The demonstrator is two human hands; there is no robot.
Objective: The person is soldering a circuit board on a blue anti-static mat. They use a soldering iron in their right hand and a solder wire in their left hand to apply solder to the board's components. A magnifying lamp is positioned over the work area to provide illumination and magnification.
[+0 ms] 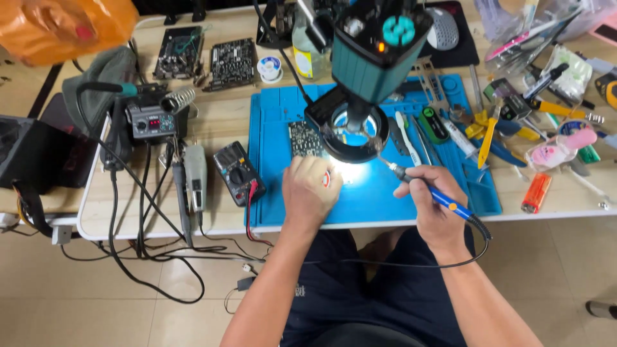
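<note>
From the head camera, the right hand [432,200] has its grip closed around a blue-handled soldering iron [429,191], pen fashion, with the tip angled toward eleven o'clock into the bright pool of light under the microscope's ring lamp [355,135]. The left hand [311,191] lies on the blue mat [373,199] at nine o'clock from that lit patch, fingers curled together; something small and red-and-white shows at its edge, but whether it is pinched or merely pressed down cannot be told. The piece being soldered lies under the lamp and is washed out by glare. A dark circuit board [303,138] lies on the mat just at twelve o'clock from the left hand. A multimeter [236,172] lies at nine o'clock, beside the mat on the worktop [218,115], and the soldering station [149,121] stands farther out the same way. Judging by the pose, the soldering step is under way, tip at or close to the joint. Any next touch calls for a steady left hand and a light, precise tip, since glare hides the joint.
</note>
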